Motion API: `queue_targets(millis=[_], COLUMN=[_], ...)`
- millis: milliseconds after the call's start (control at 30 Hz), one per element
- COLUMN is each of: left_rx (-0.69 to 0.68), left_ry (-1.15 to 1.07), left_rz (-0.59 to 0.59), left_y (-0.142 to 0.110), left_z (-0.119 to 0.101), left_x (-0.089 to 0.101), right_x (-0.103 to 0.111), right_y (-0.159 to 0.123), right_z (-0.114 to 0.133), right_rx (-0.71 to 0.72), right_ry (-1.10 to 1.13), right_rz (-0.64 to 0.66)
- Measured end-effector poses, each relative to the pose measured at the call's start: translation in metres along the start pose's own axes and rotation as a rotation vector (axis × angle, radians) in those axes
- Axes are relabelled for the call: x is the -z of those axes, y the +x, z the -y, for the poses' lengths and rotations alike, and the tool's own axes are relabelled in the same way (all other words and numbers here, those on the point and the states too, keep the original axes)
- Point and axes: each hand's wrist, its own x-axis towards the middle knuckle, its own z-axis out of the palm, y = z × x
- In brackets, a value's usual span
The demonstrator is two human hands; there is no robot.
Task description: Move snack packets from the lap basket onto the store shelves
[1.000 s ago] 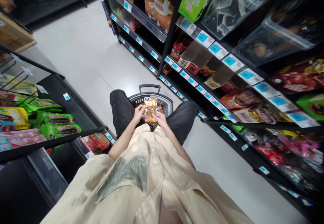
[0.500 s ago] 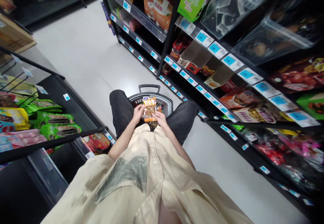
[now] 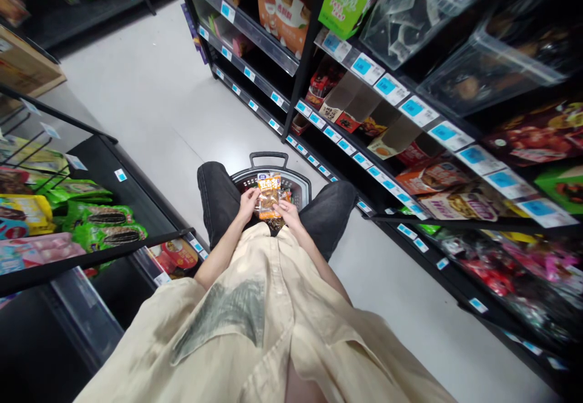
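Orange packet (image 3: 269, 196) held over the basket (image 3: 299, 192), left hand (image 3: 248, 204) pinching its left edge, right hand (image 3: 288, 213) its near right corner; probably light, floppy, slick, so edges are best grip.

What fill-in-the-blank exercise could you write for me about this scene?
An orange-and-clear, rectangular plastic packet is held by ____ bare hands.
Green plastic bags with dark striped ovals lie on the shelf to the person's ____.
Rectangular shelf labels are white and bright ____.
Missing words: two; left; blue.
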Motion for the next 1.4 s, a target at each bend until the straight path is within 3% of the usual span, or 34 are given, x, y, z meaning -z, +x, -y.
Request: queue_targets(millis=[367,1033,1300,1400], left_rx=[-0.009,-0.015,-0.203,-0.282], left_ry=[0.002,0.024,0.221,0.339], left_rz=[-0.008,0.015,0.047,0.109], left_y=[0.002,0.005,0.012,0.011], left_z=[0.004,0.008,0.028,0.029], left_x=[0.001,0.003,0.006,0.006], right_x=[0.005,-0.001,0.006,0.008], right_y=[0.008,0.001,0.010,0.014], right_z=[-0.012,0.001,-0.012,-0.014], right_rx=[-0.005,0.095,0.148,0.145], right_ry=[-0.011,-0.029,-0.049,-0.052], right_rz=[-0.008,-0.025,-0.158,-0.239])
